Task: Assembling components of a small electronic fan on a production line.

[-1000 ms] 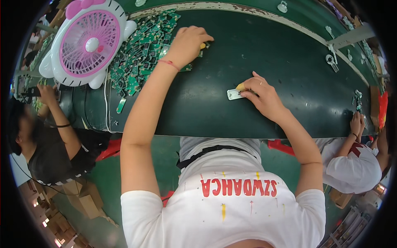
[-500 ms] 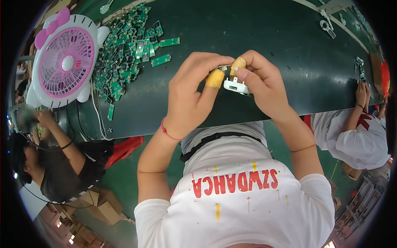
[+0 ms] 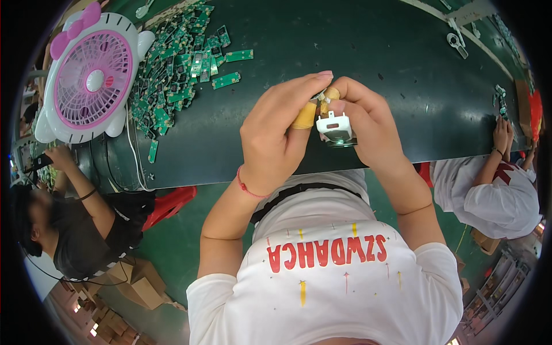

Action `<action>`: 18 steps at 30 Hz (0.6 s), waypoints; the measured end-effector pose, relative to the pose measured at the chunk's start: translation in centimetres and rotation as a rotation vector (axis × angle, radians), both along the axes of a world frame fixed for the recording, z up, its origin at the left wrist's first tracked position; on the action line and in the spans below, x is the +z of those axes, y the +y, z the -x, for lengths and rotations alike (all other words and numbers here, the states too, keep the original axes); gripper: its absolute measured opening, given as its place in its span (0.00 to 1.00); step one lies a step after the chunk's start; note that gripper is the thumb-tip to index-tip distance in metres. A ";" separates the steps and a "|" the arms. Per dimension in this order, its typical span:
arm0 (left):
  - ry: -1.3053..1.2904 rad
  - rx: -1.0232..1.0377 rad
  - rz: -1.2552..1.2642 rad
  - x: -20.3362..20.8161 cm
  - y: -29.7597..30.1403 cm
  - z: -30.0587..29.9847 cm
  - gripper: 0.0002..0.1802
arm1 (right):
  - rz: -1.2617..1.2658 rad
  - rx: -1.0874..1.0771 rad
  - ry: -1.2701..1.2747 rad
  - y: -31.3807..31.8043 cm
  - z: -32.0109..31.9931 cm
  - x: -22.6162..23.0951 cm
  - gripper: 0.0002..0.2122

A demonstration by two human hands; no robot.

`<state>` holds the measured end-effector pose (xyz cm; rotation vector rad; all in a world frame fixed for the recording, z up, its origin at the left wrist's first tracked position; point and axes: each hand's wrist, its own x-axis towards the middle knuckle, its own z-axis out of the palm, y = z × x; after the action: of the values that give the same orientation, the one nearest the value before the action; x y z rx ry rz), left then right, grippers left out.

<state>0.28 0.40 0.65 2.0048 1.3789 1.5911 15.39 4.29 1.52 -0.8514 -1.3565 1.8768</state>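
Observation:
Both my hands are together above the dark green bench, fingers bent inward. My right hand [image 3: 371, 121] grips a small white plastic housing [image 3: 333, 123] with tabs on its rim; a shiny, greenish face shows on its near side. My left hand [image 3: 273, 123] is closed in a pinch just left of the housing. Between the fingertips of both hands is a tiny whitish piece [image 3: 322, 96], mostly hidden, its kind unclear. A yellow finger cover [image 3: 305, 116] wraps my left thumb, and another yellow cover [image 3: 332, 93] is on my right index finger.
A heap of green circuit boards [image 3: 178, 75] spreads over the bench's [image 3: 276, 34] left part. Beside it stands a pink-and-white fan [image 3: 95, 80] with a white cable [image 3: 135, 152]. One person [image 3: 80, 224] works at left, another [image 3: 489, 190] at right. A white part [image 3: 457, 45] lies far right.
The white housing has tipped, so its shiny greenish face now shows. My left hand has shifted slightly right, closer to my right fingers.

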 end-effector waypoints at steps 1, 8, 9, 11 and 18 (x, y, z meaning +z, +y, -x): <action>-0.042 -0.028 0.018 0.1 -0.1 0.2 0.24 | -0.001 0.003 0.000 0.1 0.0 0.2 0.06; -0.297 -0.206 0.351 0.1 -0.5 1.4 0.18 | -0.139 0.092 -0.168 1.0 -0.4 0.0 0.07; -0.298 -0.203 0.349 -0.1 -0.5 1.4 0.18 | -0.286 0.052 -0.214 0.6 -0.2 0.2 0.07; -0.594 -0.266 0.505 -0.5 -0.3 1.1 0.21 | -0.353 0.018 -0.279 0.3 0.0 0.3 0.05; -0.232 -0.149 0.212 -1.2 -0.3 0.7 0.22 | -0.155 0.010 -0.123 -0.2 0.0 1.0 0.05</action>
<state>-0.40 0.08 -0.56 1.6992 1.2235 1.4899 15.40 4.10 2.47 -0.8944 -1.5617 1.7242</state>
